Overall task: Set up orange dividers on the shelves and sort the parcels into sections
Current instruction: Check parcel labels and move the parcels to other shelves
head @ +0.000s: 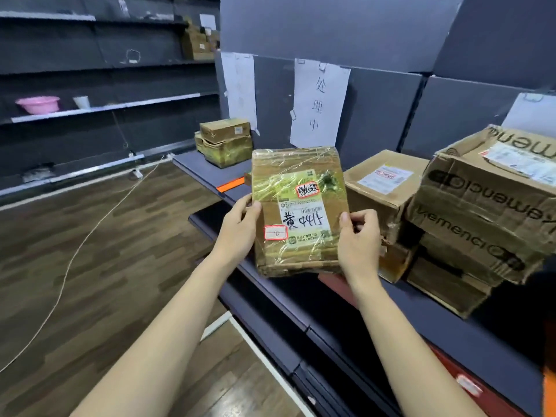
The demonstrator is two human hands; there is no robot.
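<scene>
A flat cardboard parcel (298,212), wrapped in clear tape with a white label and handwritten marks, is held upright above the dark shelf (445,332). My left hand (237,230) grips its left edge and my right hand (358,242) grips its right edge. An orange divider (230,185) lies flat at the shelf's front edge, left of the parcel. Beyond the divider two small taped boxes (224,141) sit stacked. To the right stand a brown labelled box (382,188) and a stack of large printed cartons (481,218).
Paper sheets (319,103) hang on the grey back panel. Long dark shelves at the left hold a pink basin (38,104) and a white cup (81,102). A white cord (90,233) trails over the wooden floor. Lower shelf edges jut out below my arms.
</scene>
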